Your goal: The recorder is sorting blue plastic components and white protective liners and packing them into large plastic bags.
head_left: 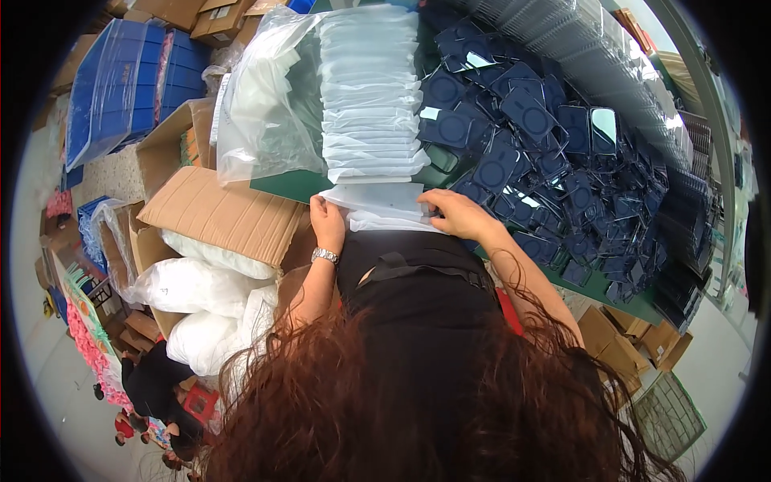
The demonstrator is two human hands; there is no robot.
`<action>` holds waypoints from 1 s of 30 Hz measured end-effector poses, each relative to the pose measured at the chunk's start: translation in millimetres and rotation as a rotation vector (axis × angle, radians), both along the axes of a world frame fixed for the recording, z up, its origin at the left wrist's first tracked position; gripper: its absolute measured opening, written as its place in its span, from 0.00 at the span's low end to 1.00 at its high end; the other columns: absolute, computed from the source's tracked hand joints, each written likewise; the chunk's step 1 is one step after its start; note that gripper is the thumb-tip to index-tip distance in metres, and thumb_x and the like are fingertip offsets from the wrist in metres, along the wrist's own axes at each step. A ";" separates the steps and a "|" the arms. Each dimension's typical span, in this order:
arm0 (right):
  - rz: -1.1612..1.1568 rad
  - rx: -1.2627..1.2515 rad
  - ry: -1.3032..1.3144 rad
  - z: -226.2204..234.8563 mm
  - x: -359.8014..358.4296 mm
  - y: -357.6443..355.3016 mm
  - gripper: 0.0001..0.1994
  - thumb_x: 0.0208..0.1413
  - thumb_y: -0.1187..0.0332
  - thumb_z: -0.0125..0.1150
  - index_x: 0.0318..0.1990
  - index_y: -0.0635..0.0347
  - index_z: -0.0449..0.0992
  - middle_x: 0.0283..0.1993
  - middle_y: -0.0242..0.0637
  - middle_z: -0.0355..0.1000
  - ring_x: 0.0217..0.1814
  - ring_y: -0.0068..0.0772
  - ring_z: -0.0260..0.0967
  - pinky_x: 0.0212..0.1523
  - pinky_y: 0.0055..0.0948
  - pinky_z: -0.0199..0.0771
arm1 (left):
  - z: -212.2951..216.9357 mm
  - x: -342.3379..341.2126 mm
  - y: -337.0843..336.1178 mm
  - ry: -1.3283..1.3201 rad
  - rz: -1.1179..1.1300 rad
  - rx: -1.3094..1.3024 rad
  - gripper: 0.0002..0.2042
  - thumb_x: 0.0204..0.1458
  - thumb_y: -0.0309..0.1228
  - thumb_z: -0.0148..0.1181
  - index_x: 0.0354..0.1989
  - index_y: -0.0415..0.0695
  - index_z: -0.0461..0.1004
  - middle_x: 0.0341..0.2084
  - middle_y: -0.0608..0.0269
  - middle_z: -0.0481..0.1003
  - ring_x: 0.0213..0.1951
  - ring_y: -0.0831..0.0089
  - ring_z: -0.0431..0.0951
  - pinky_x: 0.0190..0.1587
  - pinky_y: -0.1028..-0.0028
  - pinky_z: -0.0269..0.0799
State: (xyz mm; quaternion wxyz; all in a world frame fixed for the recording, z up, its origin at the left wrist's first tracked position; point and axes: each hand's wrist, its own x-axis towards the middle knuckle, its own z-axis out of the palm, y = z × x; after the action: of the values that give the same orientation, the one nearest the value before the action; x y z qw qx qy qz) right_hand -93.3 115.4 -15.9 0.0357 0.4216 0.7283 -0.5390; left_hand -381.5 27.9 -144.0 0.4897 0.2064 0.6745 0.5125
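We see both hands pinching one clear plastic sleeve (377, 201) at the desk (281, 186) edge: left hand (327, 218) grips its left corner, right hand (452, 212) its right. Just beyond them rises one stack of sleeves (369, 96). Beyond the right hand lies a heap of dark blue phone cases (546, 153), too many to count.

Between the fingers (331, 202) lies a translucent white flat plastic sleeve (377, 198); beyond the fingertips, dark navy glossy phone cases (522, 153) cover a green tabletop (289, 185).
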 end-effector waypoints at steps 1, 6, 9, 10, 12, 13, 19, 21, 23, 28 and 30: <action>-0.034 0.050 0.039 3.7 5.9 0.9 0.22 0.48 0.73 0.58 0.54 0.58 0.70 0.45 0.44 0.72 0.51 0.47 0.69 0.54 0.40 0.69 | -1.3 -3.2 -0.8 0.023 -0.029 -0.010 0.07 0.64 0.28 0.49 0.43 0.38 0.63 0.36 0.58 0.75 0.33 0.75 0.77 0.34 0.75 0.77; -0.438 -0.012 0.160 48.7 70.4 38.9 0.13 0.50 0.73 0.62 0.45 0.57 0.78 0.36 0.26 0.69 0.32 0.14 0.64 0.33 0.19 0.66 | 18.3 -3.5 6.1 0.065 -0.050 -0.002 0.09 0.64 0.31 0.47 0.44 0.37 0.67 0.36 0.59 0.75 0.35 0.74 0.77 0.35 0.74 0.77; -0.741 -0.003 0.223 65.4 128.9 77.7 0.12 0.53 0.73 0.64 0.46 0.58 0.79 0.30 0.22 0.69 0.22 0.10 0.58 0.22 0.13 0.56 | 35.9 -7.7 13.7 0.141 -0.091 -0.032 0.14 0.65 0.33 0.46 0.48 0.35 0.70 0.40 0.59 0.75 0.38 0.73 0.77 0.38 0.73 0.77; -0.873 0.046 0.226 66.3 145.8 86.9 0.12 0.55 0.72 0.64 0.47 0.57 0.79 0.31 0.23 0.70 0.20 0.09 0.58 0.18 0.13 0.55 | 41.3 -6.6 18.8 0.196 -0.091 -0.041 0.16 0.65 0.34 0.46 0.50 0.35 0.72 0.42 0.60 0.76 0.39 0.75 0.76 0.38 0.74 0.77; -1.108 0.133 0.337 53.6 186.3 103.6 0.14 0.57 0.73 0.62 0.51 0.62 0.76 0.34 0.28 0.73 0.20 0.11 0.60 0.18 0.15 0.59 | 50.0 2.3 34.9 0.177 0.004 0.008 0.13 0.63 0.30 0.49 0.50 0.38 0.75 0.35 0.65 0.77 0.32 0.81 0.73 0.35 0.79 0.71; -1.226 0.182 0.369 44.3 196.2 109.2 0.15 0.57 0.72 0.62 0.52 0.63 0.75 0.35 0.31 0.74 0.21 0.13 0.61 0.18 0.16 0.60 | 53.5 3.9 40.1 0.200 -0.005 0.054 0.13 0.62 0.29 0.51 0.51 0.38 0.75 0.36 0.65 0.77 0.33 0.80 0.73 0.36 0.78 0.71; -1.096 0.928 0.052 13.7 115.4 96.5 0.15 0.57 0.69 0.63 0.50 0.63 0.77 0.37 0.32 0.77 0.28 0.15 0.65 0.29 0.19 0.66 | 54.3 2.9 45.4 0.640 -0.237 0.048 0.15 0.55 0.23 0.57 0.52 0.40 0.74 0.40 0.61 0.78 0.36 0.71 0.76 0.40 0.73 0.73; -0.944 0.524 0.083 39.8 36.3 69.0 0.08 0.56 0.68 0.61 0.40 0.61 0.80 0.37 0.37 0.78 0.34 0.25 0.73 0.36 0.26 0.72 | 57.7 1.4 45.5 0.647 -0.227 0.021 0.13 0.53 0.21 0.56 0.48 0.39 0.75 0.41 0.58 0.78 0.39 0.66 0.77 0.43 0.71 0.73; -0.597 0.283 0.053 -3.0 0.8 43.3 0.11 0.55 0.67 0.60 0.42 0.63 0.80 0.41 0.46 0.78 0.40 0.36 0.77 0.43 0.30 0.74 | 44.0 -5.0 41.2 0.662 -0.222 0.062 0.12 0.53 0.21 0.56 0.46 0.38 0.76 0.41 0.57 0.78 0.40 0.66 0.77 0.44 0.71 0.72; -0.521 0.262 0.063 -44.0 -24.1 17.8 0.17 0.50 0.70 0.61 0.48 0.66 0.75 0.45 0.48 0.75 0.40 0.47 0.75 0.43 0.33 0.74 | 43.7 -6.2 49.1 0.633 -0.268 0.152 0.09 0.52 0.20 0.55 0.42 0.37 0.76 0.41 0.55 0.78 0.43 0.62 0.78 0.47 0.71 0.72; -0.510 0.285 0.093 -39.5 -25.1 15.9 0.16 0.50 0.70 0.61 0.47 0.66 0.75 0.46 0.46 0.75 0.39 0.46 0.75 0.42 0.34 0.74 | 47.4 -5.5 49.0 0.626 -0.305 0.212 0.10 0.54 0.19 0.55 0.44 0.37 0.75 0.41 0.56 0.77 0.42 0.72 0.77 0.45 0.73 0.72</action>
State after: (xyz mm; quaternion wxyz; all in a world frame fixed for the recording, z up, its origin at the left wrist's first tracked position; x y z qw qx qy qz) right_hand -118.4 131.2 -55.4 -0.1940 0.5665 0.6681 -0.4417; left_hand -387.0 76.9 -96.6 0.3062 0.5012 0.6964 0.4123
